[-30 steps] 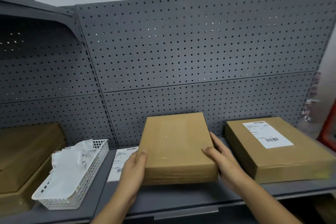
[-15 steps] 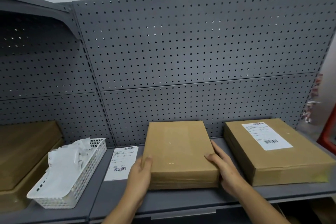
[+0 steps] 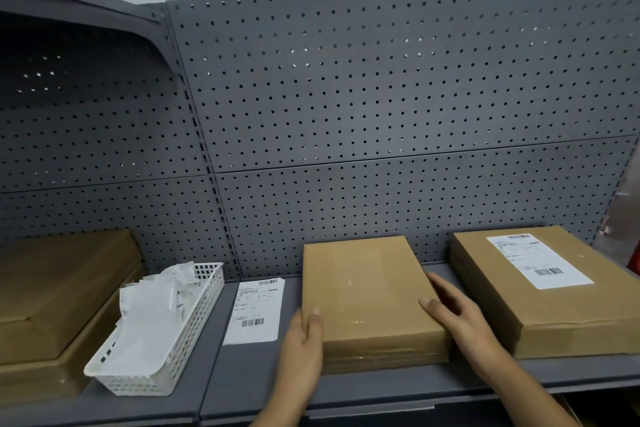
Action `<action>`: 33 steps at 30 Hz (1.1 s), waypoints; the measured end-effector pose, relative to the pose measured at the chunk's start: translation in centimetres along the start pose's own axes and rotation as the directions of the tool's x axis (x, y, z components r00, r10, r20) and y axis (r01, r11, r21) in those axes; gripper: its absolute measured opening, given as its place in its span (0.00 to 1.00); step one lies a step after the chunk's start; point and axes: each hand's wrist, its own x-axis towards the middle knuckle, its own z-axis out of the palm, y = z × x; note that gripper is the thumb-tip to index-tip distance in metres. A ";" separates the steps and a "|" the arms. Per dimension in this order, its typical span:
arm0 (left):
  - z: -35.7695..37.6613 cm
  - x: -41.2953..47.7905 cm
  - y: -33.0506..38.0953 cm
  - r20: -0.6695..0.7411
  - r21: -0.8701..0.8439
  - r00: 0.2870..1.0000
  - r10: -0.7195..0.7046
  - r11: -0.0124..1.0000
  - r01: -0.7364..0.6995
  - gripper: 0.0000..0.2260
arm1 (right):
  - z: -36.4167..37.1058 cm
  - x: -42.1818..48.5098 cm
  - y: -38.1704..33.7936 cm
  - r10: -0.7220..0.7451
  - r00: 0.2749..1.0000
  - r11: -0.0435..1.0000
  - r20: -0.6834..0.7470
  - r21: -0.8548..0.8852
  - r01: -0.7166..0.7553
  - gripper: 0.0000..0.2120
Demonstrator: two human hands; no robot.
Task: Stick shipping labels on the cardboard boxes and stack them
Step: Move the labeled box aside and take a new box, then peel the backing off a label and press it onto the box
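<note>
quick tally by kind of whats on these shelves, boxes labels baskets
cardboard boxes: 4 (unlabelled box, labelled box, upper left box, lower left box)
shipping labels: 2 (loose label, stuck label)
white basket: 1
total: 7
</note>
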 end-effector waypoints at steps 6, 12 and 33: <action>-3.8 2.6 0.2 0.085 0.136 0.996 -0.018 0.991 0.007 0.17 | 1.2 1.7 -1.5 -0.217 0.976 0.706 0.010 -0.689 0.165 0.19; -9.4 5.9 -3.1 0.134 0.779 0.965 0.224 0.578 -0.242 0.24 | 5.2 2.8 -2.8 -0.275 0.956 0.515 0.107 -0.823 0.240 0.17; -12.4 7.1 -4.8 0.129 0.853 0.930 0.345 0.439 -0.282 0.09 | 7.5 1.9 -1.9 -0.287 0.947 0.410 0.141 -0.876 0.255 0.20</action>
